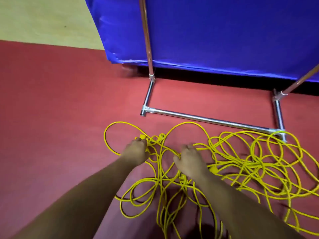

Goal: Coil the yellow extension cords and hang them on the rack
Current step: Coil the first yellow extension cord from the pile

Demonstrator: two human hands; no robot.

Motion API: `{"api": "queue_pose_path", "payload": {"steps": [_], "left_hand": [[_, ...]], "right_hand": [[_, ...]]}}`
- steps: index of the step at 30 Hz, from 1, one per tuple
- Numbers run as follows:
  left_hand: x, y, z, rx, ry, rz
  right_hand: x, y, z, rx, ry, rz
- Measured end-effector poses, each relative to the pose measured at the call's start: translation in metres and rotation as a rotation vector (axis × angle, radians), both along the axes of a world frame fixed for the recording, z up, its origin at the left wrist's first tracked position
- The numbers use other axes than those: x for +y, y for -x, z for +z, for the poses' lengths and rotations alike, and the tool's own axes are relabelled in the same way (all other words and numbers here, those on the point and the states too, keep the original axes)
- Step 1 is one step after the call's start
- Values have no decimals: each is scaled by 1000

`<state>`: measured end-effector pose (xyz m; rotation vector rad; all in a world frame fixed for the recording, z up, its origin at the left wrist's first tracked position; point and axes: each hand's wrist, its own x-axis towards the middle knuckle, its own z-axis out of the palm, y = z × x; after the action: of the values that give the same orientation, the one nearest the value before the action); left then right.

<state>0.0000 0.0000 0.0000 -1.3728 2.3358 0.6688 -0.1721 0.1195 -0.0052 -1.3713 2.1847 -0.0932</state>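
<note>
A tangled heap of yellow extension cords (pixel 241 163) sprawls over the red floor, in loose loops from the centre to the right edge. My left hand (pixel 136 149) grips a yellow plug end at the heap's left side, fingers curled round it. My right hand (pixel 188 157) pinches a strand of cord near the middle of the tangle. Just beyond the cords stands the chrome rack (pixel 207 119); only its floor bar and two uprights show, and one loop lies over its right foot.
A blue cloth-covered structure (pixel 224 31) stands right behind the rack. The red floor (pixel 51 109) stretches to the left, and a pale yellow floor strip (pixel 43 19) lies at the far left.
</note>
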Motion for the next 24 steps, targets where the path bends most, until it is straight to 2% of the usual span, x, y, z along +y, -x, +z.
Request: {"api": "queue_pose_path", "payload": {"steps": [5, 9, 12, 15, 17, 20, 24], "left_hand": [[-21, -5, -56, 31, -35, 80], [-20, -13, -84, 112, 118, 60], [-17, -20, -85, 140, 182, -25], [-21, -32, -69, 205, 165, -112], [-25, -37, -44, 317, 94, -111], [-32, -33, 10, 441, 64, -70], [-28, -12, 99, 601, 29, 17]], "right_hand": [[-58, -11, -38, -25, 80, 46], [-83, -28, -69, -111, 76, 129], [-88, -40, -82, -23, 51, 204], [-87, -41, -77, -50, 103, 140], [-84, -37, -62, -168, 168, 94], [-77, -33, -17, -488, 175, 31], [-60, -23, 76, -859, 274, -225]]}}
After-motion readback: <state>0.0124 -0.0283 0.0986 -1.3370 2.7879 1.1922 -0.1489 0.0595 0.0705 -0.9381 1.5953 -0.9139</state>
